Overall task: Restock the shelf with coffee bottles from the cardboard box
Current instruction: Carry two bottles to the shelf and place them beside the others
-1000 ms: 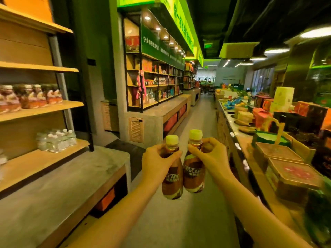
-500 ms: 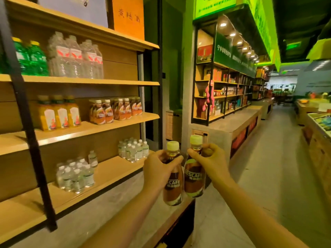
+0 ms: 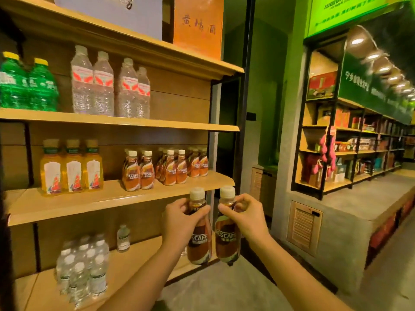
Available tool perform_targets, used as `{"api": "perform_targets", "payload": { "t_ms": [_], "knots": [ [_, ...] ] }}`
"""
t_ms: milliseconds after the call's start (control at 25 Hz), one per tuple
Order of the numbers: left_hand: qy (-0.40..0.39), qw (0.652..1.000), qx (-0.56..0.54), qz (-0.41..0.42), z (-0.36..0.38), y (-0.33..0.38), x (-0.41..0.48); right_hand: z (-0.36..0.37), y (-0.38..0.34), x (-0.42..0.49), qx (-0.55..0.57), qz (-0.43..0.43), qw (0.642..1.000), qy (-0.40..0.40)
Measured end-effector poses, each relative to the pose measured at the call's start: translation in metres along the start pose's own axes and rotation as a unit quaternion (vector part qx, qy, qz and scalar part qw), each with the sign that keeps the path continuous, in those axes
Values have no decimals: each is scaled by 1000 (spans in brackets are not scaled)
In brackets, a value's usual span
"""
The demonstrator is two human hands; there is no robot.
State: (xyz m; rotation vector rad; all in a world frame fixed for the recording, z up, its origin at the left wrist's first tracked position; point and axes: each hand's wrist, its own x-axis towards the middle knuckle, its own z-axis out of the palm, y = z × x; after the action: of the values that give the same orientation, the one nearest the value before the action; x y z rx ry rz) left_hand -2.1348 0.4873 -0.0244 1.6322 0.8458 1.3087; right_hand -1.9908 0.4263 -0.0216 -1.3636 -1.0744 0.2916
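My left hand (image 3: 182,218) grips the neck of a brown Nescafe coffee bottle (image 3: 199,241) with a pale cap. My right hand (image 3: 244,215) grips the neck of a second coffee bottle (image 3: 227,240) right beside it. Both bottles hang upright in front of the right end of the wooden shelf (image 3: 125,196), just below its middle board. On that board stand several matching coffee bottles (image 3: 165,170) in rows, up and to the left of my hands. The cardboard box is out of view.
Yellow tea bottles (image 3: 71,168) stand left of the coffee rows. Water bottles (image 3: 110,86) and green bottles (image 3: 27,84) fill the board above, small water bottles (image 3: 83,265) the board below. A stone counter (image 3: 350,212) and another shelf unit (image 3: 354,144) line the aisle to the right.
The view has swung left from the aisle to face the drinks shelf, now closer. Both hands keep their bottles and have come up near the coffee board's right end.
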Motion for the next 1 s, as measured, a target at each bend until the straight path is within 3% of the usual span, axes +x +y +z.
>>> {"api": "perform_targets", "payload": {
  "t_ms": [280,520,1000],
  "knots": [
    [49,998,29,-3,60,-34,127,13,69,151,52,9,998,-42],
    [109,993,38,13,98,-57,241,28,109,262,53,-19,998,-18],
    [151,983,100,-17,171,-116,420,89,180,472,83,-5,995,-60]
  ]
}}
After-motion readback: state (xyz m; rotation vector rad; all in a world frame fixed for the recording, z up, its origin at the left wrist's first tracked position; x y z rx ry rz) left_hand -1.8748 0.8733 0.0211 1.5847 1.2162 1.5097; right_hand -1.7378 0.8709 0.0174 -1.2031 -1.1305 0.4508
